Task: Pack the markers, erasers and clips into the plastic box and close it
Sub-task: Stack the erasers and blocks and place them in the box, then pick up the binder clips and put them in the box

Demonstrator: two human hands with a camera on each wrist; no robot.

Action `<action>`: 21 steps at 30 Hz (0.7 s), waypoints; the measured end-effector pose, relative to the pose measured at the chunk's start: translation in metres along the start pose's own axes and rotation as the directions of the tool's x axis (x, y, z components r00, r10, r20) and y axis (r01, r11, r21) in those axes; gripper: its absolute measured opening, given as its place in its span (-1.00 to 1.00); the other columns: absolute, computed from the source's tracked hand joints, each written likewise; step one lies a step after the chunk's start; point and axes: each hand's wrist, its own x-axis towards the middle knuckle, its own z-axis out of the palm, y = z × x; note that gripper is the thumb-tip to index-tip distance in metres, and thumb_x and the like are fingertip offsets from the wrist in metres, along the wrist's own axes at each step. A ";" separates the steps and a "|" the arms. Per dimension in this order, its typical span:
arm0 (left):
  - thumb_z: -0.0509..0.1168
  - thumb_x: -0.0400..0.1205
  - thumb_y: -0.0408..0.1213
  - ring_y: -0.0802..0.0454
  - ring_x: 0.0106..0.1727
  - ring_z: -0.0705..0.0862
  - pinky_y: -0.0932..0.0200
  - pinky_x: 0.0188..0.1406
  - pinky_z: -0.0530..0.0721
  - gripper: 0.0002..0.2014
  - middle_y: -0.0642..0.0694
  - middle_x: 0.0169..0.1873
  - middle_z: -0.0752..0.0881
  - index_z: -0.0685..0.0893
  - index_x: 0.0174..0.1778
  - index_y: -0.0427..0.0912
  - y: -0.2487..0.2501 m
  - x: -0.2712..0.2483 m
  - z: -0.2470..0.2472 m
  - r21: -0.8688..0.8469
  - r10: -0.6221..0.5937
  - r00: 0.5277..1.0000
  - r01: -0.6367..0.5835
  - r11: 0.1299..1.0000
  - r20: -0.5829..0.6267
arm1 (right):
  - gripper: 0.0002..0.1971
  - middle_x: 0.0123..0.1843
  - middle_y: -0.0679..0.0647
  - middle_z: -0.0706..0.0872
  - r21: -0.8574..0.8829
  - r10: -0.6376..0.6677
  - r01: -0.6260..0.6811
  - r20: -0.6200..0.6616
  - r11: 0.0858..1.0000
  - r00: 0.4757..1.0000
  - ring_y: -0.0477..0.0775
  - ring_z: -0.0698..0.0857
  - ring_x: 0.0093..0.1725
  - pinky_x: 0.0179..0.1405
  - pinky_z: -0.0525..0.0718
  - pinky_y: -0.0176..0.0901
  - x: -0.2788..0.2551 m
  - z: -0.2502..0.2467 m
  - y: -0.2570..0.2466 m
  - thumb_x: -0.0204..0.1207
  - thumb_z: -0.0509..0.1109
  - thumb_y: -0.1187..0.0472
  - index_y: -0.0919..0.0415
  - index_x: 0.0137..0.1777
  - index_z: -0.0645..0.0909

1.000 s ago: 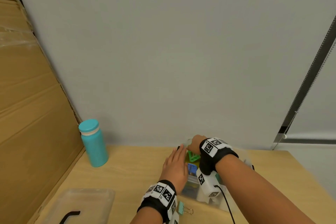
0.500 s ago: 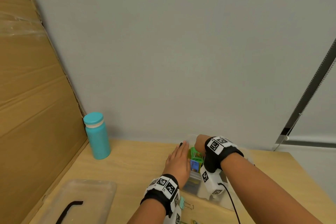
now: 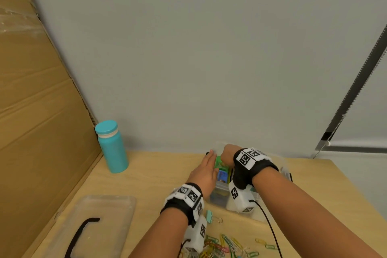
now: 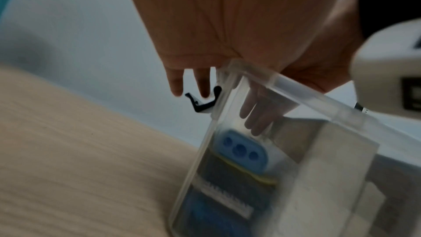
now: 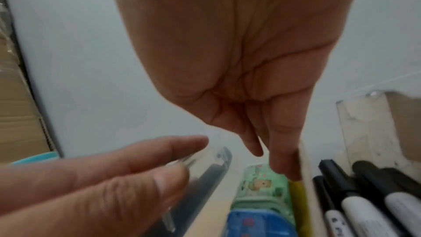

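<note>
Teal bottle (image 3: 113, 148), clear box lid (image 3: 100, 224) with black latch, green bear-print eraser (image 5: 262, 185), blue eraser (image 5: 257, 224).

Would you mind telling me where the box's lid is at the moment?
In the head view, the clear lid lies flat on the table at lower left, beside the cardboard, in front of the teal bottle and left of the left hand.

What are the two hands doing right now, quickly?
Left hand: open, fingers straight, resting against the plastic box side.
Right hand: open, fingers reaching down onto the erasers in the box, gripping nothing.
</note>
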 end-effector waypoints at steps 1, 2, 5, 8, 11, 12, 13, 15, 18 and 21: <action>-0.06 0.78 -0.16 0.03 0.64 0.19 0.12 0.57 0.21 -0.48 0.01 0.68 0.02 0.00 0.67 -0.04 -0.001 0.000 -0.008 -0.031 0.003 1.000 -0.002 1.000 0.023 | -0.63 0.42 0.30 0.56 0.013 0.011 -0.010 -0.034 1.000 0.999 0.28 0.56 0.40 0.33 0.51 -0.03 -0.003 0.000 0.000 0.68 0.16 0.25 0.42 0.40 0.49; -0.07 0.78 -0.16 0.01 0.63 0.23 0.15 0.55 0.23 -0.51 -0.03 0.67 0.11 0.06 0.67 -0.03 -0.003 -0.001 -0.018 -0.054 0.005 1.000 -0.003 0.999 0.031 | -0.63 0.43 0.30 0.55 0.053 0.012 -0.008 -0.084 0.999 0.996 0.27 0.56 0.39 0.33 0.51 -0.04 -0.007 0.001 0.003 0.68 0.14 0.24 0.40 0.39 0.50; -0.07 0.78 -0.20 0.07 0.64 0.18 0.27 0.53 0.10 -0.53 -0.03 0.66 0.14 0.14 0.65 -0.01 -0.011 -0.011 -0.051 -0.008 0.057 0.997 -0.057 0.998 -0.051 | -0.61 0.44 0.27 0.54 0.202 0.003 0.040 -0.210 0.979 0.978 0.25 0.54 0.40 0.32 0.49 -0.07 -0.030 0.005 0.009 0.65 0.15 0.19 0.33 0.42 0.48; -0.03 0.77 -0.26 0.24 0.57 0.16 0.29 0.52 0.10 -0.56 0.05 0.66 0.10 0.26 0.61 -0.02 -0.026 -0.036 -0.072 -0.005 0.106 0.978 -0.109 0.994 -0.179 | -0.60 0.42 0.20 0.54 0.322 -0.027 0.152 -0.363 0.934 0.931 0.18 0.56 0.35 0.29 0.51 -0.08 -0.059 0.019 0.018 0.63 0.20 0.18 0.22 0.45 0.46; 0.08 0.74 -0.27 0.15 0.45 0.43 0.20 0.47 0.35 -0.63 0.00 0.54 0.36 0.44 0.49 -0.05 -0.044 -0.071 -0.077 -0.061 0.062 0.971 -0.078 0.995 -0.233 | -0.71 0.21 0.09 0.63 0.353 -0.080 0.344 -0.588 0.870 0.805 0.06 0.66 0.08 0.08 0.65 -0.07 -0.091 0.043 0.022 0.60 0.23 0.21 0.16 0.31 0.51; 0.11 0.73 -0.26 0.11 0.39 0.50 0.17 0.42 0.43 -0.65 0.00 0.46 0.44 0.48 0.45 -0.03 -0.049 -0.083 -0.074 -0.050 0.041 0.974 -0.053 0.997 -0.221 | -0.76 0.12 0.02 0.62 0.334 -0.097 0.397 -0.649 0.855 0.754 -0.01 0.65 -0.01 -0.02 0.66 -0.12 -0.100 0.052 0.022 0.60 0.23 0.22 0.13 0.24 0.52; 0.14 0.71 -0.24 0.09 0.34 0.53 0.15 0.38 0.48 -0.67 0.00 0.40 0.51 0.51 0.42 -0.01 -0.054 -0.094 -0.070 -0.014 0.026 0.980 -0.030 0.999 -0.197 | -0.82 0.04 -0.04 0.60 0.303 -0.122 0.439 -0.690 0.846 0.713 -0.07 0.63 -0.08 -0.10 0.64 -0.18 -0.107 0.061 0.020 0.59 0.23 0.22 0.10 0.16 0.52; 0.18 0.69 -0.18 0.10 0.32 0.54 0.13 0.38 0.48 -0.69 0.02 0.32 0.57 0.55 0.36 0.02 -0.060 -0.108 -0.057 0.098 0.003 0.994 0.008 0.995 -0.106 | -0.89 -0.08 -0.09 0.57 0.224 -0.211 0.491 -0.700 0.842 0.682 -0.12 0.58 -0.15 -0.17 0.61 -0.26 -0.117 0.078 0.014 0.59 0.23 0.22 0.07 0.06 0.50; 0.23 0.63 -0.09 0.08 0.34 0.52 0.06 0.40 0.49 -0.63 0.07 0.35 0.53 0.52 0.38 0.07 -0.057 -0.110 -0.028 0.240 -0.099 0.992 0.078 0.968 0.078 | -0.93 -0.10 -0.08 0.58 0.131 -0.338 0.495 -0.581 0.859 0.741 -0.07 0.58 -0.16 -0.14 0.65 -0.17 -0.110 0.107 0.002 0.59 0.21 0.20 0.06 0.00 0.51; 0.26 0.60 -0.11 -0.02 0.33 0.53 -0.06 0.33 0.55 -0.56 0.04 0.37 0.49 0.47 0.44 0.07 -0.051 -0.096 0.001 0.341 -0.178 0.969 0.112 0.933 0.170 | -0.82 0.08 0.07 0.61 0.050 -0.354 0.412 -0.424 0.910 0.833 0.13 0.65 0.03 0.00 0.68 0.00 -0.088 0.132 -0.009 0.57 0.20 0.26 0.13 0.12 0.53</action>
